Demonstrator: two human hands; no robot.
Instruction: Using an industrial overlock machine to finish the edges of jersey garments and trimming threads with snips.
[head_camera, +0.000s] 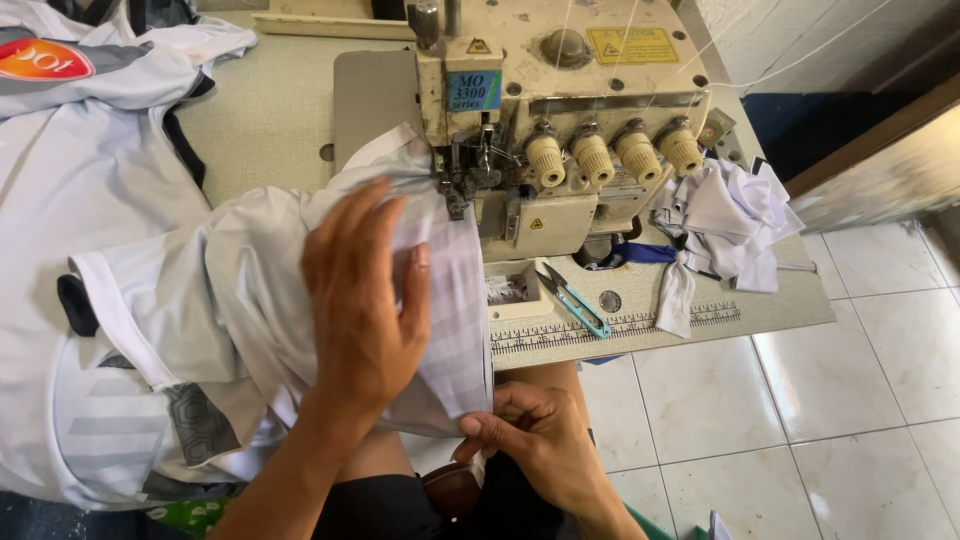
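Note:
A white and grey garment (180, 300) lies across the sewing table, its edge fed under the presser foot (462, 180) of a cream overlock sewing machine (570, 110). My left hand (362, 290) presses flat on the fabric just in front of the foot, fingers spread. My right hand (535, 440) pinches the garment's near edge at the table's front, below the machine. The needle area is partly hidden by fabric.
Blue-handled thread snips (580, 305) lie on the table beside a printed ruler strip (620, 328). White fabric scraps (725, 225) pile up right of the machine. More garments (70, 110) are heaped at the left. White tiled floor (860, 400) is on the right.

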